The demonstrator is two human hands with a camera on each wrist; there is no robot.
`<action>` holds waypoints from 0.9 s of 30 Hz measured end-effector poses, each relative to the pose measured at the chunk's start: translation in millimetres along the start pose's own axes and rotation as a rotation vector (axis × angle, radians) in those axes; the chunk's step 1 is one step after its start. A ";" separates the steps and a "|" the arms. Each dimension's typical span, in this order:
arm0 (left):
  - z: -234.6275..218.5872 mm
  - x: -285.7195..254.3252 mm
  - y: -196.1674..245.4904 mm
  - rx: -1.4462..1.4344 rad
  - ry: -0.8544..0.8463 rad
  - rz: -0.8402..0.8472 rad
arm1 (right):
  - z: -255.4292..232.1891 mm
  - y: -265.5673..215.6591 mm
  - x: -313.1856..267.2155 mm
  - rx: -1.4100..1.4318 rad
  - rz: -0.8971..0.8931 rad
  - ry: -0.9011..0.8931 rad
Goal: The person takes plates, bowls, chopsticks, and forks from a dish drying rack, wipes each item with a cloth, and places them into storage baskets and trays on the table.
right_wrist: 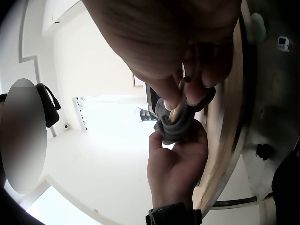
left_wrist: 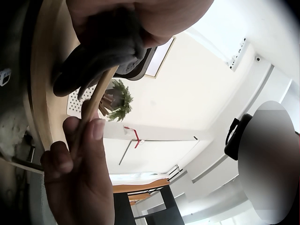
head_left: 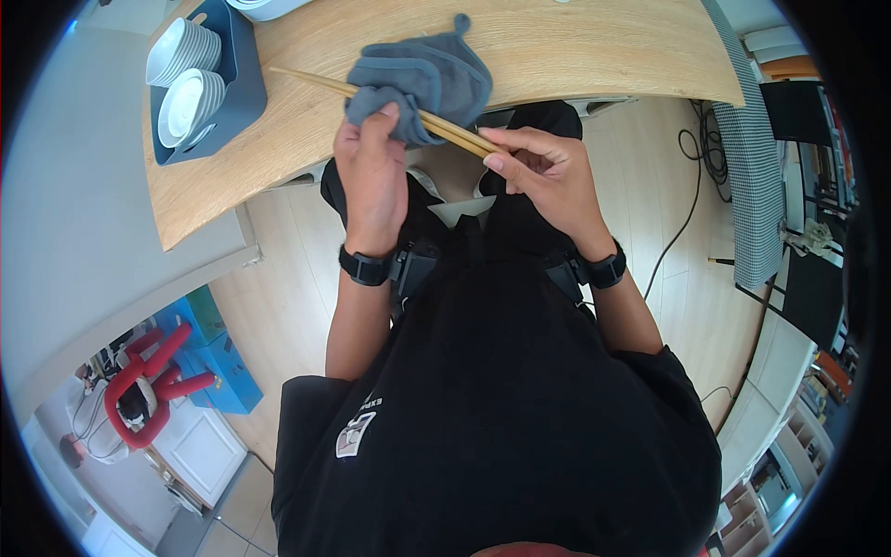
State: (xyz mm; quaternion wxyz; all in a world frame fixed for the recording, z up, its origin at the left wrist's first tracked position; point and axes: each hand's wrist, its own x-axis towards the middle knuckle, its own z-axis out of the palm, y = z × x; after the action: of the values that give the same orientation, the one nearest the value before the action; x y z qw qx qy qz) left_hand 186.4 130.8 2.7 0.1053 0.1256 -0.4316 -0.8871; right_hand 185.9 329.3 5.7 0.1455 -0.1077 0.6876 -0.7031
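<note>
A pair of wooden chopsticks [head_left: 459, 136] runs slantwise through a grey cloth [head_left: 422, 79], with the thin ends out past its left side. The left hand [head_left: 373, 176] grips the cloth around the middle of the chopsticks, thumb on top. At the thick ends, the right hand [head_left: 548, 176] pinches the chopsticks between thumb and fingers. In the left wrist view the cloth [left_wrist: 101, 56] is dark and bunched above the right hand [left_wrist: 82, 173]. The right wrist view shows the left hand [right_wrist: 178, 164] beneath the wrapped cloth [right_wrist: 171, 129].
A grey-blue bin [head_left: 243, 79] holding stacked white bowls [head_left: 190, 104] stands at the table's left. Part of a white container [head_left: 269, 7] shows at the top edge. The wooden table's [head_left: 594, 56] front edge lies just beyond the hands. A black cable hangs at the right.
</note>
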 end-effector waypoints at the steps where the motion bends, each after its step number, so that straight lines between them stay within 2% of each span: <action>1: -3.0 3.0 2.8 0.002 0.000 0.000 | -0.9 3.6 -0.8 0.029 0.019 0.017; 3: -9.2 8.2 10.5 0.004 -0.024 0.050 | -4.3 9.0 -2.6 0.059 0.039 0.033; 15: -8.1 6.1 9.9 -0.011 0.014 0.058 | -2.2 14.6 -5.9 0.156 0.068 0.066; 23: -2.5 3.1 7.4 -0.011 -0.010 0.029 | -2.1 15.5 -2.1 0.197 -0.021 0.135; 27: 10.8 -9.2 -4.0 0.084 -0.056 -0.006 | 4.8 12.9 0.4 0.212 -0.062 0.152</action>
State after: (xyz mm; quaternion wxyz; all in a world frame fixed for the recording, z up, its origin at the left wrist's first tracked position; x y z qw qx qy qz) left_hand 191.3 143.9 7.1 0.0852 0.1065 -0.4707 -0.8717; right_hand 188.0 324.6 -7.1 0.0817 -0.0594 0.6150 -0.7821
